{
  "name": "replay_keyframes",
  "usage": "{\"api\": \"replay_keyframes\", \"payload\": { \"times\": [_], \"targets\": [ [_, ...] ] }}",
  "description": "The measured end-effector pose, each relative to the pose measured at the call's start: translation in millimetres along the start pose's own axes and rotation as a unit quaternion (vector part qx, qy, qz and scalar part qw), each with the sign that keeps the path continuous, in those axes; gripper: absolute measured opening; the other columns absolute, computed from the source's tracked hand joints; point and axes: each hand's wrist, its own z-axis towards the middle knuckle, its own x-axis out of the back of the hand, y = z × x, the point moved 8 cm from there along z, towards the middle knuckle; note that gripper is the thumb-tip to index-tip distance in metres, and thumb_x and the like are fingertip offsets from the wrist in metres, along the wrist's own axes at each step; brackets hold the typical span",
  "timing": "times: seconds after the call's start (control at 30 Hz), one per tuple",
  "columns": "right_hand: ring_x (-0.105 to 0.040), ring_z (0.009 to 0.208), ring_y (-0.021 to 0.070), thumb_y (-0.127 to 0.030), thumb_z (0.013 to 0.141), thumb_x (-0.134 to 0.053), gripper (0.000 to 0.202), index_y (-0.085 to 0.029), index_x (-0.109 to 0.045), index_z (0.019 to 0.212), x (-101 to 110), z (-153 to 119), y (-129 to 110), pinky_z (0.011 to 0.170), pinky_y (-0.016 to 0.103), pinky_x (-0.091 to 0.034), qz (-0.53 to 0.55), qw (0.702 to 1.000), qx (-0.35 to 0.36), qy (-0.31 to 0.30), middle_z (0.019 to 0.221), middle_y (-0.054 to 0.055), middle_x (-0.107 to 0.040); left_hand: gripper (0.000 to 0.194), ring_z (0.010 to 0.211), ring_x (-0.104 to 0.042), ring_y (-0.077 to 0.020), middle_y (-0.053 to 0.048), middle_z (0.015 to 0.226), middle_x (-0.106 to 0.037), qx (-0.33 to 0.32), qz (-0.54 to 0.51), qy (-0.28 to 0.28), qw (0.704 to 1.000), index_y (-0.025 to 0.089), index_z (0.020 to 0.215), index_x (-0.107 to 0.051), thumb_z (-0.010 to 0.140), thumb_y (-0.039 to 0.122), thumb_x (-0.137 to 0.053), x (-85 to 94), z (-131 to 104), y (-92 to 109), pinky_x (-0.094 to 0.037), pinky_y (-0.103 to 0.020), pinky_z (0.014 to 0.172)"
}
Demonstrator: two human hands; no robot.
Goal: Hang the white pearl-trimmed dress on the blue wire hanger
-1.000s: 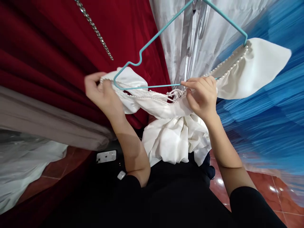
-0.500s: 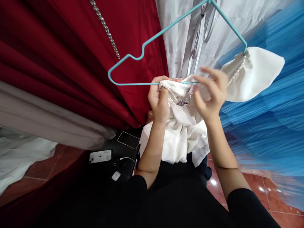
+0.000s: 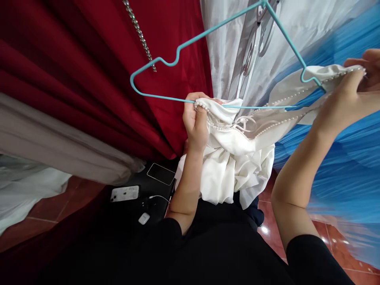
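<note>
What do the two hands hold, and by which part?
The white fabric garment, by its bead-trimmed edge: the left hand pinches one side, the right hand the other.

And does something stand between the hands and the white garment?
Nothing visible: the left hand and the right hand both hold the white garment. The teal hanger passes by the left hand but blocks neither hand.

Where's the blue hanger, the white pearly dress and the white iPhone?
Light-blue clothes hanger (image 3: 221, 26): head view, on its sloping bar.
Pearl-trimmed white dress (image 3: 237, 145): head view, on the bodice cloth.
White iPhone (image 3: 124, 193): head view, on its back.
</note>
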Motion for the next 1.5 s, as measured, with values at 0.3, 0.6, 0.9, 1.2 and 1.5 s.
{"api": "replay_keyframes", "payload": {
  "times": [0.3,0.6,0.9,1.2,1.5],
  "targets": [
    [-0.065,0.071,0.0145,-0.010,0.090,-0.062,0.021,-0.026,-0.062,0.077,42,-76,-22,0.069,0.032,-0.056,-0.054,0.994,-0.024,0.088,0.072,-0.002,-0.056,0.029,0.111,-0.075,-0.0232,-0.005,0.103,-0.072,0.031,0.028,-0.007,0.999,0.027,0.112,-0.048,0.110,0.056,-0.043,-7.8,-1,-1,-0.057,-0.042,0.104],
    [-0.074,0.097,0.0154,-0.020,0.099,-0.054,0.022,-0.025,-0.071,0.111,-90,-98,-78,0.088,0.037,-0.062,0.027,0.952,-0.090,-0.290,0.102,-0.001,-0.075,0.032,0.115,-0.074,-0.0233,-0.007,0.111,-0.074,0.057,0.087,-0.010,0.994,0.028,0.117,-0.049,0.111,0.057,-0.037,-18.8,-16,1,-0.058,-0.041,0.103],
    [-0.067,0.084,0.0130,-0.015,0.095,-0.060,0.017,-0.023,-0.073,0.102,-80,-101,-77,0.077,0.033,-0.055,0.018,0.971,-0.085,-0.222,0.091,-0.001,-0.073,0.015,0.092,-0.068,-0.0168,-0.003,0.092,-0.066,-0.012,0.302,0.203,0.931,0.014,0.096,-0.063,0.090,0.006,-0.051,98.6,-13,24,-0.056,-0.029,0.091],
    [-0.068,0.086,0.0126,-0.015,0.096,-0.060,0.017,-0.023,-0.074,0.100,-81,-98,-81,0.080,0.031,-0.056,0.015,0.967,-0.104,-0.234,0.091,-0.001,-0.073,0.038,0.055,-0.029,-0.0045,0.004,0.079,-0.058,-0.072,0.338,0.201,0.916,0.007,0.084,-0.063,0.066,-0.019,-0.042,109.2,81,77,-0.030,-0.021,0.059],
    [-0.069,0.087,0.0158,-0.022,0.096,-0.057,0.017,-0.026,-0.074,0.100,-76,-101,-75,0.084,0.037,-0.061,-0.031,0.959,-0.127,-0.253,0.092,0.001,-0.073,0.034,0.055,-0.047,-0.0083,0.006,0.061,-0.061,0.044,0.327,0.062,0.942,0.020,0.077,-0.072,0.079,-0.012,-0.061,111.0,111,29,-0.052,-0.032,0.067]
  ]
}}
